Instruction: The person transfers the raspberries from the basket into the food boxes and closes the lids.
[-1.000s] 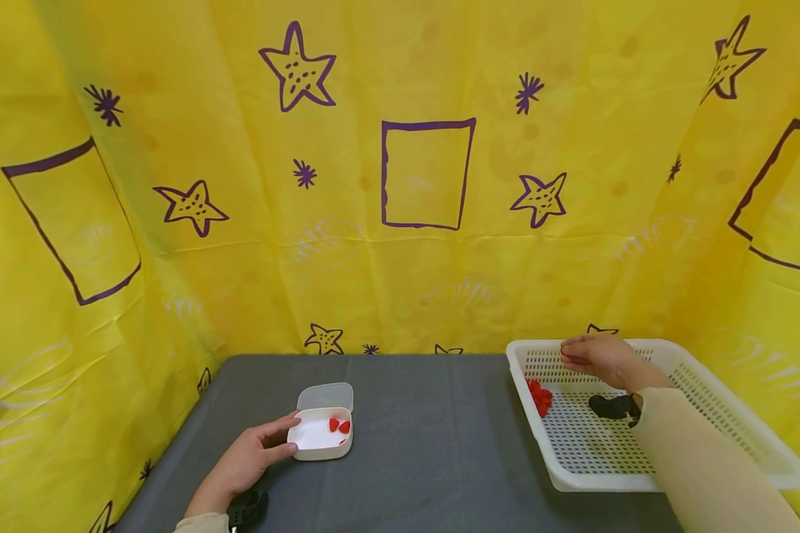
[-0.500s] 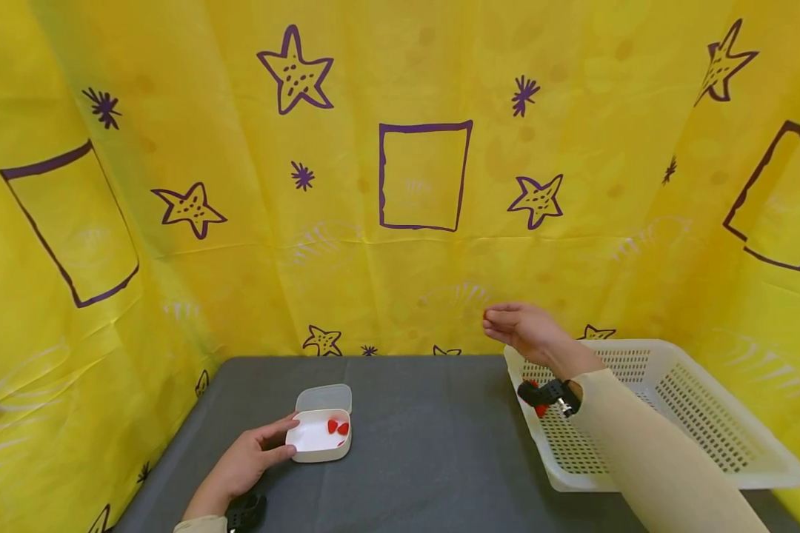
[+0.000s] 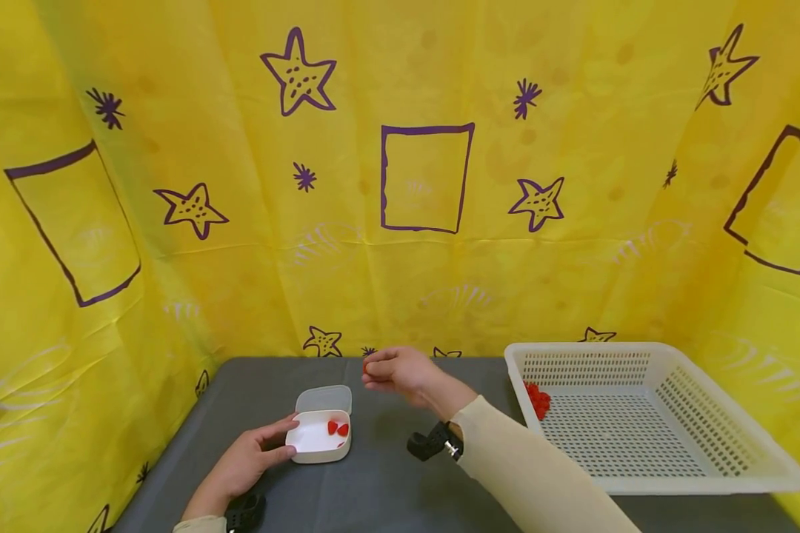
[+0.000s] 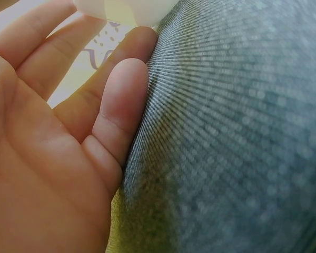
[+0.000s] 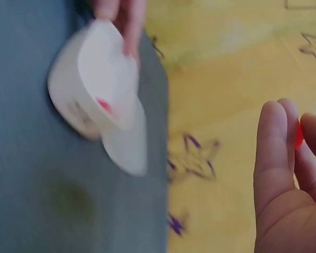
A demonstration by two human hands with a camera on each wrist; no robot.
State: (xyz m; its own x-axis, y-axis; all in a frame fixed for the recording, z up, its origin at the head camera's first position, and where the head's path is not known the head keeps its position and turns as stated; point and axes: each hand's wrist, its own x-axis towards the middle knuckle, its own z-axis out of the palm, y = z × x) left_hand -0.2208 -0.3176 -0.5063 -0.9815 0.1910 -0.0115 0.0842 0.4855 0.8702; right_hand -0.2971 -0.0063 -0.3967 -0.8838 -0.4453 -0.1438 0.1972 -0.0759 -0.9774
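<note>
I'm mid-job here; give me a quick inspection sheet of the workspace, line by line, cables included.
Surface: dark grey table covering.
Job's things: white box, its lid open on the far side, with a few red pieces inside; white basket to the right, with a red cluster at its left wall.
Clutter: nothing seen.
Grippers: left hand holds the box's left end; right hand pinches a red piece, apart from the box. Black wrist devices on both wrists.
Cables: nothing seen.
Surroundings: yellow curtain with purple stars and frames.
</note>
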